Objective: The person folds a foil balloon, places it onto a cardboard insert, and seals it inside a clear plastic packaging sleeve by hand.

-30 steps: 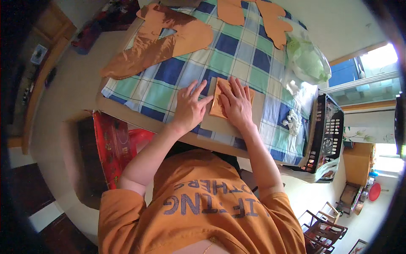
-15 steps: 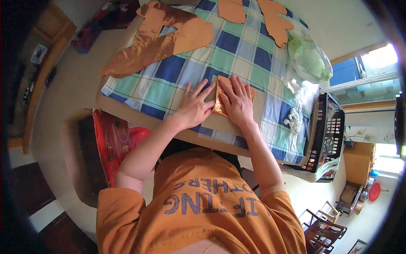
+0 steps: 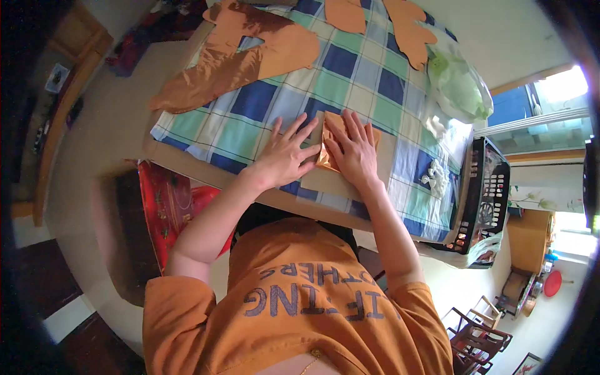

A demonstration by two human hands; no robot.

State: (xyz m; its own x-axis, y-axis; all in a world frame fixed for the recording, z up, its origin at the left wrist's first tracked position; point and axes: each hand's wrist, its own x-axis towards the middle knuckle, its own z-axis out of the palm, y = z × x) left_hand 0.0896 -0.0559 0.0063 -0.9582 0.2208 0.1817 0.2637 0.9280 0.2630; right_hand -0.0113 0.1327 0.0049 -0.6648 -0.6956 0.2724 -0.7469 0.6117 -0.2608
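Folded orange paper [image 3: 340,140] mostly hidden under right hand [image 3: 351,150]; only its edges show. Cardboard sheet [image 3: 350,178] partly covered by both hands. Left hand [image 3: 284,156] palm hidden, flat on the checked cloth [image 3: 262,119]. Orange fabric pieces [image 3: 375,19] cut off by top edge. Bag [image 3: 459,90] contents unclear. Small white thing [image 3: 436,177] near the black basket [image 3: 484,200] too small to tell.

Checked cloth [image 3: 350,75] covers table [image 3: 187,164], orange cutouts [image 3: 250,53] atop

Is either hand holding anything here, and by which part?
Nothing is gripped. The right hand presses flat on the folded orange cloth, covering its middle; the left hand lies flat beside it, fingertips at its left edge.
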